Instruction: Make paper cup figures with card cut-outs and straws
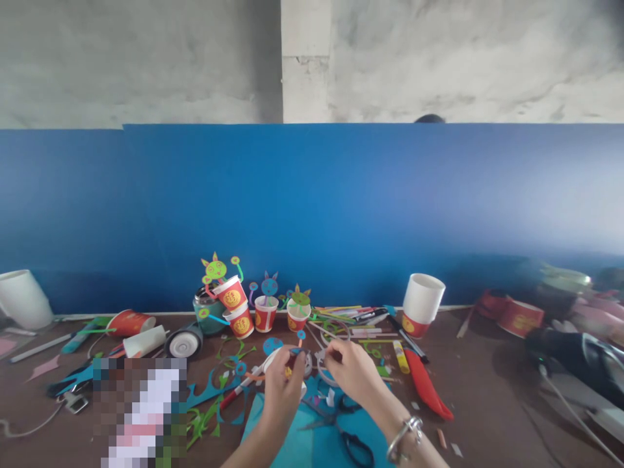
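Observation:
Closed around a small paper cup (269, 361), my left hand (284, 385) covers most of it. Orange strips ending in blue paper discs (240, 368) stick out from beside the cup. A blue paper face (273, 345) shows just behind my left hand. Close by on the right, my right hand (355, 368) has its thumb and forefinger pinched together; whatever is between them is too small to make out. Pale looped pieces (322, 359) lie between the two hands. Below them, black-handled scissors (357, 448) rest on blue paper (285, 442).
Behind stand decorated cups (266, 315) with paper creatures, and a teal jar (208, 312). Pens (368, 316), a glue stick (401, 357), a red pointed object (429, 383) and stacked white cups (423, 298) lie right. Green and blue paper scraps (207, 416) spread left. A blue partition (312, 214) rises behind.

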A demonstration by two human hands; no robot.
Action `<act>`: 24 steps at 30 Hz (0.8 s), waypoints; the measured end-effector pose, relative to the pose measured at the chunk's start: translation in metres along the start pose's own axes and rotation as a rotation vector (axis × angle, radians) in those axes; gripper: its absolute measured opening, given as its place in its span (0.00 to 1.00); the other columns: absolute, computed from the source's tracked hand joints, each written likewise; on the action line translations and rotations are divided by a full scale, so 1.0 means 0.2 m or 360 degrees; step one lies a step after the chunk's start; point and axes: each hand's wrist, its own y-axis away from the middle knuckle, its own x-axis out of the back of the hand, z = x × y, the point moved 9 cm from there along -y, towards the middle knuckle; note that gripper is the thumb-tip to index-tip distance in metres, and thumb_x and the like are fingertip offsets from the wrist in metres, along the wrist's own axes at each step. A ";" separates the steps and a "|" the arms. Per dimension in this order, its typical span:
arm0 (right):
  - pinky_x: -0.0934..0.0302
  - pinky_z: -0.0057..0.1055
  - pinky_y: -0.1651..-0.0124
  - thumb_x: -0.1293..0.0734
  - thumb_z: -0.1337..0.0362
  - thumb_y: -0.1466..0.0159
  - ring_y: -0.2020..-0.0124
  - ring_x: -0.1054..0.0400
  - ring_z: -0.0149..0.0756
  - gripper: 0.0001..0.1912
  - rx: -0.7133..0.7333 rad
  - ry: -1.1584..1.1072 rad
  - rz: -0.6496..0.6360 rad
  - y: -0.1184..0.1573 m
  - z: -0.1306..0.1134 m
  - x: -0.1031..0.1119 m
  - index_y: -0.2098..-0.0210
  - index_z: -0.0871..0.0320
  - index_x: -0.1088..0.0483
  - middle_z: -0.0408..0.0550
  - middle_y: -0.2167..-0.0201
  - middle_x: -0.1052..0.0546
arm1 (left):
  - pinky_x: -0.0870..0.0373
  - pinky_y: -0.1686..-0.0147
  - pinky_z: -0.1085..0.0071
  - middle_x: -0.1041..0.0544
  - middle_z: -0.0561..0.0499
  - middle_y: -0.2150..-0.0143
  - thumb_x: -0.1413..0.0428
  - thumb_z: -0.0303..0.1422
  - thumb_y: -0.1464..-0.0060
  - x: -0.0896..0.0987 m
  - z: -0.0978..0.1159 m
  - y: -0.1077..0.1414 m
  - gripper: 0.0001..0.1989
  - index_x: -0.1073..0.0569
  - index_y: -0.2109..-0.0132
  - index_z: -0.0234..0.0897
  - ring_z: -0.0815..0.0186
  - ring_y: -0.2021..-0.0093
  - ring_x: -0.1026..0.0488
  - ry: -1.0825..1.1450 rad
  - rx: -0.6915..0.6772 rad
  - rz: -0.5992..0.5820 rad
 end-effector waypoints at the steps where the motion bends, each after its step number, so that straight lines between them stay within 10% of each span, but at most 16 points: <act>1: 0.50 0.27 0.72 0.41 0.68 0.44 0.73 0.32 0.35 0.11 -0.0005 0.0079 -0.0066 0.00 0.01 -0.02 0.81 0.57 0.32 0.47 0.78 0.25 | 0.39 0.73 0.74 0.34 0.54 0.77 0.51 0.39 0.42 -0.01 -0.02 0.00 0.14 0.34 0.74 0.37 0.68 0.74 0.35 0.0032 0.0041 -0.0008; 6: 0.45 0.27 0.63 0.41 0.73 0.47 0.62 0.29 0.39 0.14 0.0062 0.0038 -0.0138 0.02 0.00 -0.03 0.67 0.57 0.26 0.49 0.67 0.21 | 0.44 0.76 0.74 0.43 0.57 0.79 0.52 0.43 0.43 -0.04 -0.06 0.01 0.18 0.43 0.77 0.39 0.69 0.77 0.42 0.0167 0.0189 -0.0049; 24: 0.46 0.24 0.71 0.40 0.68 0.48 0.75 0.35 0.31 0.07 0.0165 -0.0568 -0.0087 0.01 -0.11 -0.04 0.78 0.59 0.31 0.42 0.80 0.28 | 0.42 0.76 0.74 0.43 0.57 0.78 0.51 0.47 0.47 -0.05 -0.04 0.00 0.19 0.41 0.76 0.39 0.69 0.76 0.41 0.0337 0.0296 -0.0092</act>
